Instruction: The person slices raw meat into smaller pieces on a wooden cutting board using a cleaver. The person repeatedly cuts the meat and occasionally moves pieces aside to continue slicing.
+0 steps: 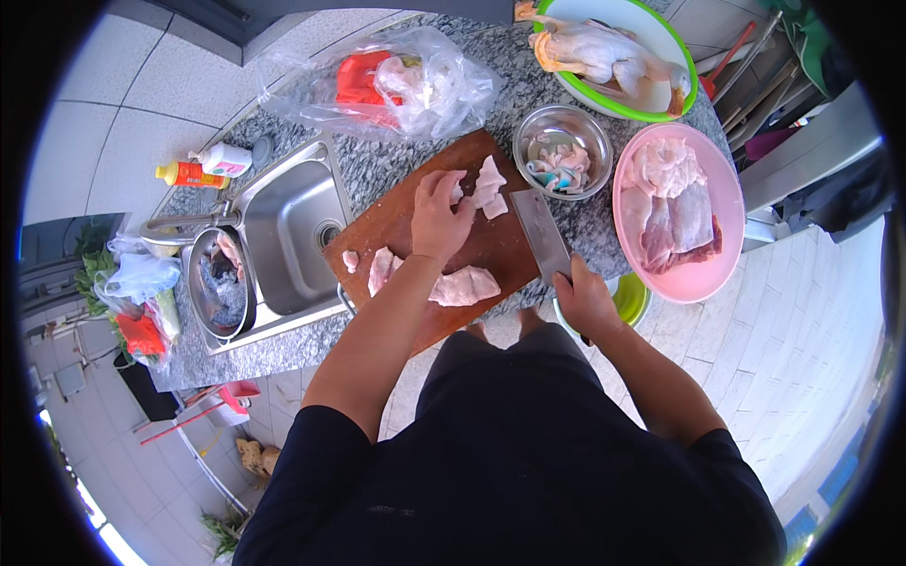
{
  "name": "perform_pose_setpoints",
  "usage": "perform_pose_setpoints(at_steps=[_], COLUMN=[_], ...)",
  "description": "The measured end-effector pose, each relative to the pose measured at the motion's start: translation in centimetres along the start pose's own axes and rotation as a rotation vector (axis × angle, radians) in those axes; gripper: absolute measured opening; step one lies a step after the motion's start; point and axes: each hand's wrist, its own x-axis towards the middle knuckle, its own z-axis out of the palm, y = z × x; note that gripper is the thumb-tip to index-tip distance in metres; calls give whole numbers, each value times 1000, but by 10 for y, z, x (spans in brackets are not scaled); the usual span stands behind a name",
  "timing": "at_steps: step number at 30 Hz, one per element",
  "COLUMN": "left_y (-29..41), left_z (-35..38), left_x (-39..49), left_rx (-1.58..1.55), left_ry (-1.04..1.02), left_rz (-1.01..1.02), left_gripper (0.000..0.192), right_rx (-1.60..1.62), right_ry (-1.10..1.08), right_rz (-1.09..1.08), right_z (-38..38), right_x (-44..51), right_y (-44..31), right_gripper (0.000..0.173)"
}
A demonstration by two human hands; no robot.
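My right hand [584, 293] grips the handle of a cleaver [542, 230], whose broad blade lies over the right edge of a brown cutting board [396, 212]. My left hand [442, 216] is over the board with its fingers bent around a pale piece of meat [456, 193]; how firmly it holds it is partly hidden. Just right of those fingers lie cut pale pieces [488, 185]. A longer strip of pale meat [463, 286] rests nearer to me, partly behind my left forearm, and a small piece [350, 260] sits at the board's left.
A steel bowl of cut pieces [563, 152], a pink basin with meat slabs [679, 283] and a green-rimmed basin [623, 110] holding a plucked bird [601, 53] stand right. Left are a sink [294, 233] and a pan [221, 283]. A plastic bag [453, 92] lies behind the board.
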Motion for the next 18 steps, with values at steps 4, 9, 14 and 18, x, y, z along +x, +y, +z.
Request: perform_pose_setpoints(at_steps=[4,9,14,18], left_y=[33,24,8,19], left_z=[18,38,24,17], left_x=[20,16,-19,-24], left_rx=[173,195,-31,-40], left_ry=[-216,-209,-120,-72], left_rz=[255,367,76,-15], left_gripper=[45,31,18,24], right_rx=[64,221,518,588], right_ry=[10,-86,-277,-296], right_rz=[105,174,354,311], right_z=[-16,-19,-8,16], right_x=[-16,-14,14,31], right_y=[7,11,-16,-16], right_gripper=[28,31,30,28])
